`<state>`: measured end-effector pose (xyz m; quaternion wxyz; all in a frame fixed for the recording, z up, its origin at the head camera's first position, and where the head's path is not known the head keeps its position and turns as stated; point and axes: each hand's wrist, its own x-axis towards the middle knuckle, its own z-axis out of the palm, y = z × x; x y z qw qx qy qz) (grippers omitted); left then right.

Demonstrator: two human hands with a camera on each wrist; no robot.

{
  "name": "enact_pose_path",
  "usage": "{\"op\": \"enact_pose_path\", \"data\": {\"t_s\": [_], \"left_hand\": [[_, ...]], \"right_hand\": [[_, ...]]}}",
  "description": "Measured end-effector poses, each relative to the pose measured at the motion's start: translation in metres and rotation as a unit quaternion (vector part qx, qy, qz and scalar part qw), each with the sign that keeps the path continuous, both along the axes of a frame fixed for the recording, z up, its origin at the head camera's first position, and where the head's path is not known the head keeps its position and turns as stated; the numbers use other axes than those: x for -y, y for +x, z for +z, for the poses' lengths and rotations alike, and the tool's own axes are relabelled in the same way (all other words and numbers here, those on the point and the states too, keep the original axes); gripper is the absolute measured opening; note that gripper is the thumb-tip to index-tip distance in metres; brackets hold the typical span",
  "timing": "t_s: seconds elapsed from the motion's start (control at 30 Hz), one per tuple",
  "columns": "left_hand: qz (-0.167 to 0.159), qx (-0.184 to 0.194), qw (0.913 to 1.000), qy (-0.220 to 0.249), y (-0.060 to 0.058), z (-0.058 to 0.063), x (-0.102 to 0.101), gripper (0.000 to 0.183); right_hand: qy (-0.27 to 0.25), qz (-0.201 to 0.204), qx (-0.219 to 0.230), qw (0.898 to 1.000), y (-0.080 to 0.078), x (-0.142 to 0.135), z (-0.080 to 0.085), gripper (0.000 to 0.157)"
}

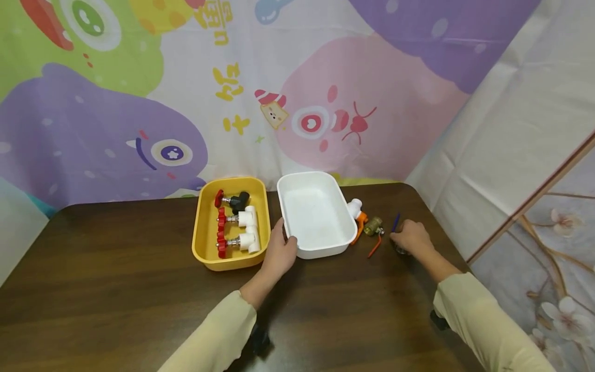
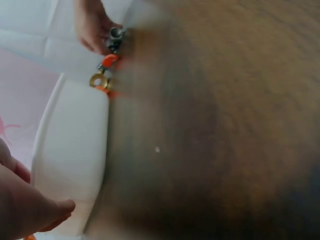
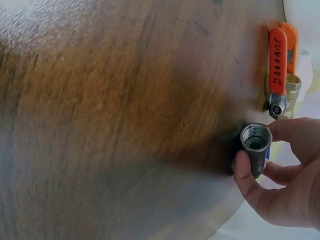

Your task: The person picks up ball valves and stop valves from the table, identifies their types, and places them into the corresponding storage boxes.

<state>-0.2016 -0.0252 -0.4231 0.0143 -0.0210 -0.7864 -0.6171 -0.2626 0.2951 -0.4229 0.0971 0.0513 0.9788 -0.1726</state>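
A colourful cartoon-printed cloth (image 1: pixel 260 62) hangs behind the brown wood-grain desk (image 1: pixel 116 279), and a pale, flower-patterned panel (image 1: pixel 544 263) stands at the right.

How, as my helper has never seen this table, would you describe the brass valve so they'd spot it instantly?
On the brown table, find the white tray. Between it and the right hand, past a white valve, lies the brass valve. Its gold-coloured body and red handle set it apart; the white valve's handle is orange.
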Motion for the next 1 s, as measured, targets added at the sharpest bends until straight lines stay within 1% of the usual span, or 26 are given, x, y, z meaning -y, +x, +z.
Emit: {"op": "enact_pose_path", "data": {"t_s": [0.1, 0.2, 0.27, 0.4, 0.47, 0.63, 0.73, 0.8, 0.83, 0.9, 1.0], "left_hand": [[-0.004, 0.007, 0.9998, 0.016, 0.002, -0.004, 0.0, 0.057], [-0.002, 0.023, 0.9997, 0.011, 0.004, -0.007, 0.001, 0.057], [-0.006, 0.027, 0.9996, 0.008, 0.005, -0.009, 0.002, 0.057], [-0.013, 0.018, 0.9996, 0.015, 0.009, -0.01, 0.004, 0.056], [-0.013, 0.016, 0.9993, 0.031, 0.013, -0.006, 0.004, 0.055], [-0.009, 0.02, 0.9984, 0.053, 0.026, 0.014, 0.003, 0.052], [-0.009, 0.015, 0.9984, 0.054, 0.028, 0.018, 0.003, 0.051], [-0.009, 0.013, 0.9981, 0.06, 0.026, 0.014, 0.003, 0.051], [-0.01, 0.011, 0.9978, 0.065, 0.024, 0.01, 0.003, 0.051], [-0.012, 0.008, 0.9973, 0.071, 0.018, 0.0, 0.004, 0.051], [-0.013, 0.006, 0.9977, 0.067, 0.011, -0.015, 0.004, 0.051]], "right_hand": [[0.012, 0.006, -0.002, 1.0, 0.001, 0.001, 0.001, 0.026], [0.023, 0.014, -0.012, 1.0, 0.001, 0.001, 0.002, 0.026], [0.025, 0.019, -0.019, 0.999, 0.002, 0.0, 0.002, 0.028], [0.015, 0.023, -0.029, 0.999, 0.004, -0.001, 0.003, 0.031], [0.007, 0.026, -0.037, 0.999, 0.004, -0.002, 0.005, 0.035], [-0.013, 0.032, -0.065, 0.997, 0.004, -0.001, 0.021, 0.039], [-0.02, 0.039, -0.086, 0.995, 0.003, 0.004, 0.034, 0.038], [-0.023, 0.045, -0.096, 0.994, 0.002, 0.008, 0.042, 0.037], [-0.024, 0.048, -0.1, 0.994, 0.001, 0.011, 0.046, 0.037], [-0.029, 0.053, -0.104, 0.993, 0.0, 0.018, 0.053, 0.037], [-0.035, 0.063, -0.107, 0.992, 0.0, 0.029, 0.061, 0.037]]}}
